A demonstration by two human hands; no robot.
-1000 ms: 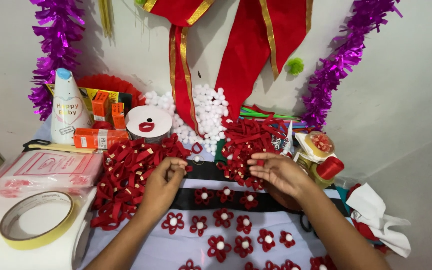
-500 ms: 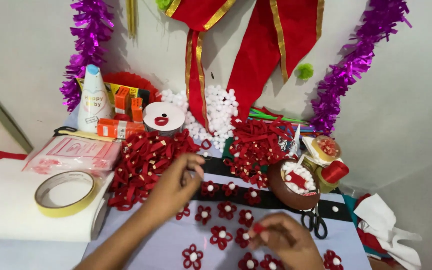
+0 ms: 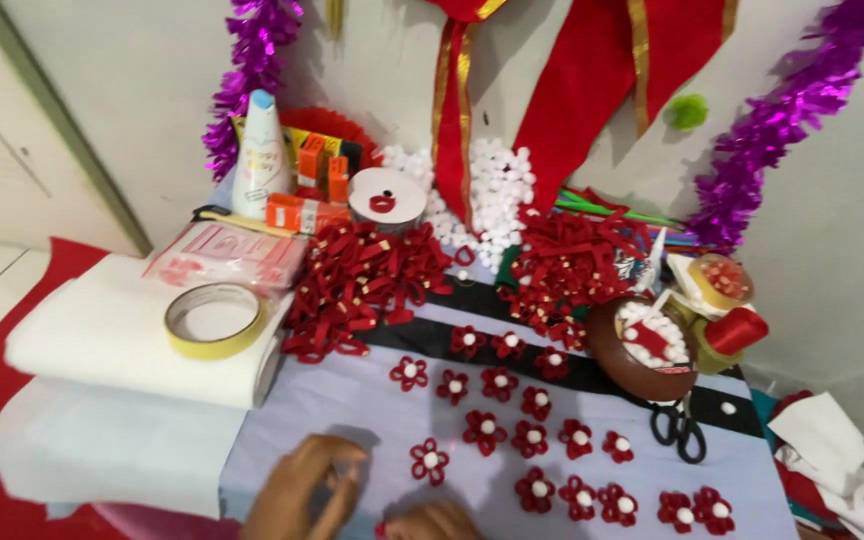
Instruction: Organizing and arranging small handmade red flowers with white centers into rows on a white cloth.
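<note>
My left hand [image 3: 302,490] is at the bottom edge over the lilac cloth [image 3: 352,400], fingers curled; whether it holds anything is unclear. My right hand [image 3: 434,522] is beside it, mostly cut off, pinching a small red ribbon piece [image 3: 381,528]. Just beyond both hands lie several red ribbon flowers with white pompom centres [image 3: 485,428] in loose rows. The nearest flower [image 3: 430,460] is just above my hands. Farther back are two piles of red ribbon loops [image 3: 362,280] [image 3: 572,265].
A brown bowl of white pompoms [image 3: 642,345] and black scissors [image 3: 680,430] sit at the right. A yellow tape roll [image 3: 215,318] rests on folded white sheets [image 3: 112,340] at the left. Loose pompoms [image 3: 497,190], a round tin [image 3: 387,200] and a cone hat [image 3: 260,155] stand against the wall.
Both hands have drawn back from the ribbon piles to the near edge of the cloth. The right hand came away with a red piece. The view has shifted left and down.
</note>
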